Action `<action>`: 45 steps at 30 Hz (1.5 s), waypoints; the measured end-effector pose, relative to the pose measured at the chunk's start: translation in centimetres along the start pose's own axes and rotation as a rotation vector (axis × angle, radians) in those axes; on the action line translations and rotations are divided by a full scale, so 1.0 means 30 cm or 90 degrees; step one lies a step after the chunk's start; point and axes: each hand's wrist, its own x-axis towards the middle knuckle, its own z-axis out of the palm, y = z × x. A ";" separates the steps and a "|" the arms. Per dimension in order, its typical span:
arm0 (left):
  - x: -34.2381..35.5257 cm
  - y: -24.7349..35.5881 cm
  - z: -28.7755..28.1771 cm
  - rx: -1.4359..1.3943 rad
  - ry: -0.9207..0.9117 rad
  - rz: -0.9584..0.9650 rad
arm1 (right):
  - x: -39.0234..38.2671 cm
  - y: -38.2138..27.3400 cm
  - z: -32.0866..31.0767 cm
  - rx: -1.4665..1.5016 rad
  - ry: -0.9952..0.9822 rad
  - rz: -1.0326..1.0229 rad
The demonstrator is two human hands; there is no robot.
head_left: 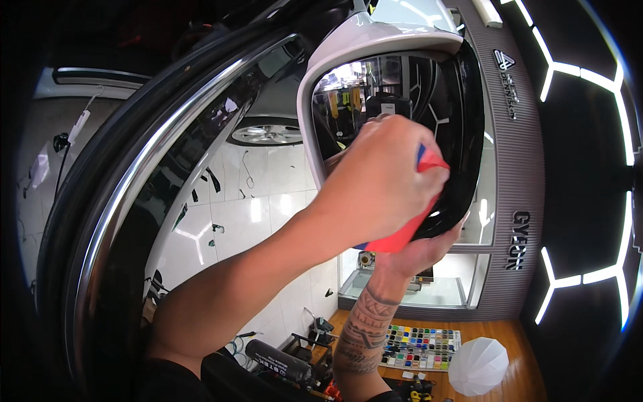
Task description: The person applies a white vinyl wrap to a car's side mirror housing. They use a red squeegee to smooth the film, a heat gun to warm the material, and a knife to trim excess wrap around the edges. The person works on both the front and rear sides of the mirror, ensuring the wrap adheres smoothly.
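Note:
A car's side mirror (395, 74), with a white housing and a black trim edge, fills the upper middle. My left hand (385, 177) is in front of the mirror glass (362, 84), back toward me and slightly blurred. Its fingers are closed around a flat red piece with blue edges (402, 234), whose exact kind I cannot make out. Part of it shows above the fingers and part below the hand. My right hand (425, 253), on a tattooed forearm, cups the lower edge of the mirror; its fingertips are hidden behind it.
A car door frame with chrome trim (154, 127) curves along the left. Beyond it are a car wheel (268, 132) and a tiled floor (274, 174). A black cylinder (278, 358), a rack of colour samples (422, 345) and a white umbrella-like light (479, 366) appear low in view.

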 end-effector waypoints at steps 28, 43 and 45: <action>-0.046 0.019 -0.050 0.097 0.024 -0.023 | 0.038 0.049 -0.015 0.082 -0.116 -0.007; 0.045 0.079 0.094 0.238 -0.054 0.036 | 0.040 -0.003 -0.031 0.159 -0.067 0.095; 0.059 0.080 0.056 0.228 -0.092 0.006 | 0.039 0.008 -0.012 0.114 -0.076 0.066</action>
